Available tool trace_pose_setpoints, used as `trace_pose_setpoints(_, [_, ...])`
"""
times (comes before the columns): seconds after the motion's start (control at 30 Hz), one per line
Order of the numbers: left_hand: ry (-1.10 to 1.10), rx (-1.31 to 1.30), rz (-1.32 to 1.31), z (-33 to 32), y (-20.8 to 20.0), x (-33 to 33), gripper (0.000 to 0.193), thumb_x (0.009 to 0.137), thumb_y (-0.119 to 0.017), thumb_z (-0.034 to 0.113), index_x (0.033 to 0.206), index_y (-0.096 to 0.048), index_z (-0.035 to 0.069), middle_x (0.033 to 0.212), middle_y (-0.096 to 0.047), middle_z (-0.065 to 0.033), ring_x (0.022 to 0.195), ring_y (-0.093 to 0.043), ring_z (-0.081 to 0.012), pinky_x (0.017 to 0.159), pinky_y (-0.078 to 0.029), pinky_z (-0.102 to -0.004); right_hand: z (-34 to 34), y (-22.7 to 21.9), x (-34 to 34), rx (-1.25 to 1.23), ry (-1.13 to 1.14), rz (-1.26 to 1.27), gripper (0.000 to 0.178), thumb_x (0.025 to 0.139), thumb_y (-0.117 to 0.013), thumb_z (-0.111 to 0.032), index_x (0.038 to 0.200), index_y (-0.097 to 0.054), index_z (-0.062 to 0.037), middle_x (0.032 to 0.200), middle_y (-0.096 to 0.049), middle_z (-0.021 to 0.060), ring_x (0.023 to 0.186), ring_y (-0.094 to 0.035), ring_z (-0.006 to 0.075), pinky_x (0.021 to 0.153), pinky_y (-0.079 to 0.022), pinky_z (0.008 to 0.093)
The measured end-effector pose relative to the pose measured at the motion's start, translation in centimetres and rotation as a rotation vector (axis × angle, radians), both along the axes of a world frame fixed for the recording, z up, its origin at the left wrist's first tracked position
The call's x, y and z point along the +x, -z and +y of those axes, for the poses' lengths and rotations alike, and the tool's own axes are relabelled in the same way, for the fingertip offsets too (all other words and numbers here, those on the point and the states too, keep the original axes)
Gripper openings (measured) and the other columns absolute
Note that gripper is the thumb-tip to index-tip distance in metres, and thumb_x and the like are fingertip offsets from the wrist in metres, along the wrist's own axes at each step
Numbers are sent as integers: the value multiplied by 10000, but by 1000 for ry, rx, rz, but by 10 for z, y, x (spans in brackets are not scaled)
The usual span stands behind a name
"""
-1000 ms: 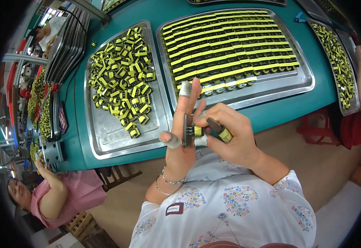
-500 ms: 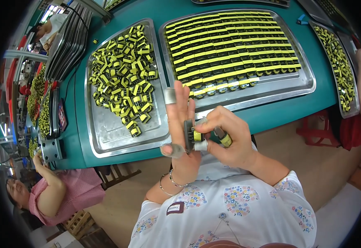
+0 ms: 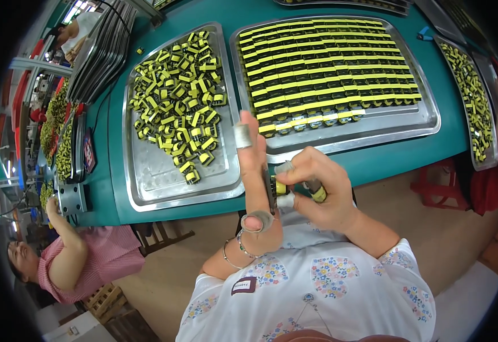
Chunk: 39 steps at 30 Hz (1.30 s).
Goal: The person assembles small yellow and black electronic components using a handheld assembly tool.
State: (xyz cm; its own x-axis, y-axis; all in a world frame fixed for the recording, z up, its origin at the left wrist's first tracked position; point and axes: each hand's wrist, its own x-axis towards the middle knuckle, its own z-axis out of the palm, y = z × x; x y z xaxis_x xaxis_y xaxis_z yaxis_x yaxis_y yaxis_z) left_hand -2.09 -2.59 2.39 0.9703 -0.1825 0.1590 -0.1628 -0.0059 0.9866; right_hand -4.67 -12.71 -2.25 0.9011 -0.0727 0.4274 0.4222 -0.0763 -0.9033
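Note:
My left hand (image 3: 258,182) is upright with its fingers stretched out, tape wrapped on the thumb and a finger. A thin dark plate (image 3: 271,191) lies along its palm; whether anything fastens it there I cannot tell. My right hand (image 3: 323,191), also taped at the fingertips, pinches a small yellow-and-black transformer (image 3: 281,186) against that plate. A second transformer (image 3: 319,194) is tucked in its curled fingers. Beyond my hands, a metal tray (image 3: 157,188) carries a loose heap of transformers (image 3: 177,102), and another tray (image 3: 385,122) bears transformers in tight rows (image 3: 328,68).
The trays stand on a green table (image 3: 109,171). Stacked metal trays (image 3: 103,51) rise at far left, and a tray of loose transformers (image 3: 471,102) lies at right. A co-worker in pink (image 3: 98,256) sits at left; a red stool (image 3: 440,185) stands at right.
My left hand has turned so that the plate shows more edge-on. Both hands have shifted slightly right in the picture, still pressed together at the transformer.

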Motion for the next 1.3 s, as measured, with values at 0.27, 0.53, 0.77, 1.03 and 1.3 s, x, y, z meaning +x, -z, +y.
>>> trace_pose_setpoints(0.27, [522, -190, -48, 32, 49, 1, 866, 907, -268, 665, 1462, -205, 3, 1520, -197, -204, 1412, -174, -345, 1124, -138, -409, 7, 10, -20, 20, 192, 132, 193, 702, -653, 24, 877, -583, -18, 816, -562, 61, 757, -526, 166, 704, -419, 275])
trace_pose_setpoints(0.53, [255, -109, -421, 27, 40, 2, 706, 970, -282, 537, 1507, -88, 120, 1544, -42, -222, 1432, -61, -371, 1127, -114, -436, 10, 7, -22, 82, 89, 81, 227, 758, -675, -13, 938, -538, -8, 952, -482, 85, 840, -477, 157, 742, -389, 255])
trace_pose_setpoints(0.77, [367, -55, -434, 34, 42, 12, 775, 956, -293, 566, 1477, -138, 14, 1518, -194, -204, 1413, -162, -363, 1120, -172, -426, 8, 5, -9, 105, 18, 77, 258, 749, -698, -84, 945, -545, -18, 944, -482, 81, 815, -464, 141, 709, -375, 240])
trace_pose_setpoints(1.03, [633, -688, 328, 38, 37, 8, 724, 979, -289, 514, 1479, -105, 24, 1512, -238, -150, 1404, -222, -242, 1105, -235, -356, -7, -17, -6, -494, 38, -182, 458, 611, -537, 93, 1056, -587, -6, 1026, -537, 144, 817, -516, 223, 721, -424, 291])
trace_pose_setpoints(1.3, [495, -73, 105, 46, 24, 3, 599, 998, -358, 407, 1443, -228, 29, 1256, -546, -232, 1120, -584, -277, 846, -497, -341, -14, -8, -10, -528, 0, -343, 364, 660, -558, 65, 1013, -610, -3, 942, -574, 158, 818, -554, 295, 700, -452, 364])
